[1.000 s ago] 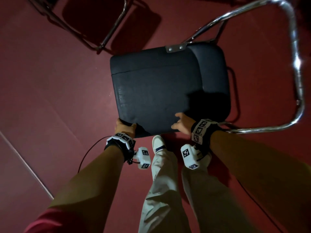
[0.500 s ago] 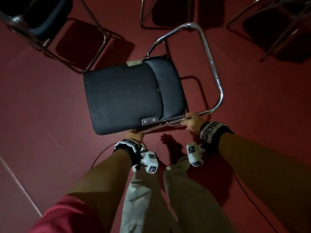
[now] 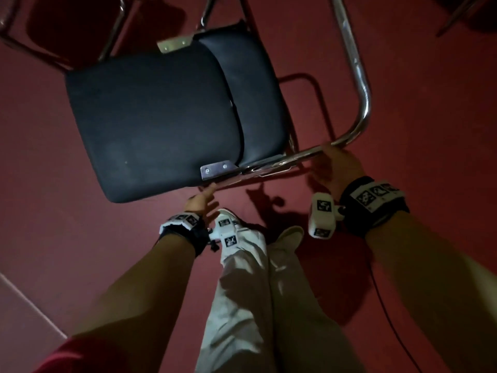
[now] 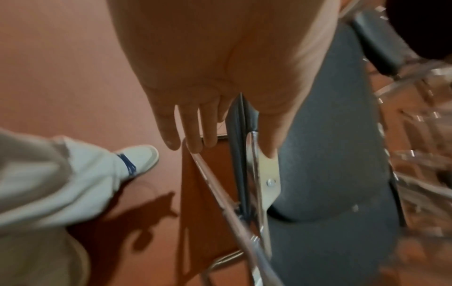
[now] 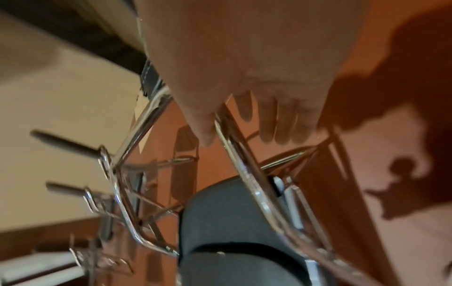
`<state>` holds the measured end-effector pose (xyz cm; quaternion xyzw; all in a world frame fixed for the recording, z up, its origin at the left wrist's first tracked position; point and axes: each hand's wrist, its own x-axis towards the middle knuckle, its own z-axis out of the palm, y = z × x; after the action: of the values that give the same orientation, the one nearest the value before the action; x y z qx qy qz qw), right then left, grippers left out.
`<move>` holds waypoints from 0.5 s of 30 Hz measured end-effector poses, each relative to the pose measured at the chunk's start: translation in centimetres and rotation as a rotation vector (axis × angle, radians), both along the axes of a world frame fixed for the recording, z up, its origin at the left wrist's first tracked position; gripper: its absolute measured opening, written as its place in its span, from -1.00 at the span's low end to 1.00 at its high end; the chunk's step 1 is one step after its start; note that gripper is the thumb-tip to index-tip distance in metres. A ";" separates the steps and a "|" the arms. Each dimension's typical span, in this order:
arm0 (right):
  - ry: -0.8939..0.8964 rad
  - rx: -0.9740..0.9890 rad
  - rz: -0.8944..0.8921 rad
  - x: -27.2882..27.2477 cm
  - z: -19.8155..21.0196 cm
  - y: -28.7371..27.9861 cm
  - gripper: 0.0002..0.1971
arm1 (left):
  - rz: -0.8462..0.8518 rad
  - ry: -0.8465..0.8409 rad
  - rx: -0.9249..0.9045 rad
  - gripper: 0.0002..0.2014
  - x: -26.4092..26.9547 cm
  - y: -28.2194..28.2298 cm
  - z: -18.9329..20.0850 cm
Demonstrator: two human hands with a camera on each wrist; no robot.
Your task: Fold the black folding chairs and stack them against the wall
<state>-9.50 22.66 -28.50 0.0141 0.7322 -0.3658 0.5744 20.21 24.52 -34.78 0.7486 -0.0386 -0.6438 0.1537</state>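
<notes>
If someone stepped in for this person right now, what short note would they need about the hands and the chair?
Left hand: fingers straight, touching the folded black chair near its lower metal bracket; no grip.
Right hand: grips the chrome leg tube.
Chair: seat folded flat against the backrest, tilted over the red floor.
Done: this chair is folded.
Left: carry it to the wall and stack it; other chairs stand behind.

Head view looks steeply down over both forearms onto the chair (image 3: 161, 117) and floor (image 3: 430, 130). Each wrist view looks close along its fingers (image 4: 193, 135) at the chrome frame (image 5: 247, 170); all three share the chair.
</notes>
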 end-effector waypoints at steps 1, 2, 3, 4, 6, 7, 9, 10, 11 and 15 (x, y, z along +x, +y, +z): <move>0.006 -0.016 -0.055 0.0 -0.4 -0.6 -0.78 | 0.049 0.024 -0.024 -0.52 -0.1 -0.6 -0.5; 0.004 -0.018 -0.111 0.1 -1.0 -1.0 -0.74 | 0.102 0.048 -0.032 -0.49 0.0 -1.0 -1.1; -0.004 -0.023 -0.158 0.2 -1.2 -1.4 -0.72 | 0.147 0.067 -0.045 -0.46 0.1 -1.5 -1.4; -0.031 -0.049 -0.206 0.4 -1.4 -1.9 -0.71 | 0.172 0.082 -0.040 -0.40 0.2 -2.0 -1.9; -0.108 -0.110 -0.309 0.7 -1.8 -2.5 -0.73 | 0.225 0.096 -0.010 -0.36 0.6 -2.2 -2.6; -0.151 -0.139 -0.350 0.8 -2.1 -2.8 -0.73 | 0.246 0.104 -0.009 -0.41 0.7 -2.3 -3.0; -0.212 -0.176 -0.410 1.0 -2.4 -3.3 -0.74 | 0.287 0.134 0.013 -0.44 1.0 -2.2 -3.2; -0.230 -0.186 -0.444 1.0 -2.6 -3.4 -0.76 | 0.306 0.139 0.030 -0.43 1.2 -2.1 -3.6; -0.234 -0.188 -0.469 1.2 -2.7 -3.6 -0.79 | 0.329 0.136 0.035 -0.42 1.4 -2.0 -3.9; -0.226 -0.160 -0.534 1.7 -2.3 -4.2 -0.85 | 0.375 0.137 -0.012 -0.37 2.1 -2.6 -4.5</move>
<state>-7.77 18.49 -30.80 0.2017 0.6030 -0.5565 0.5348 22.29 21.94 -39.23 0.6960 0.1082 -0.6532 0.2778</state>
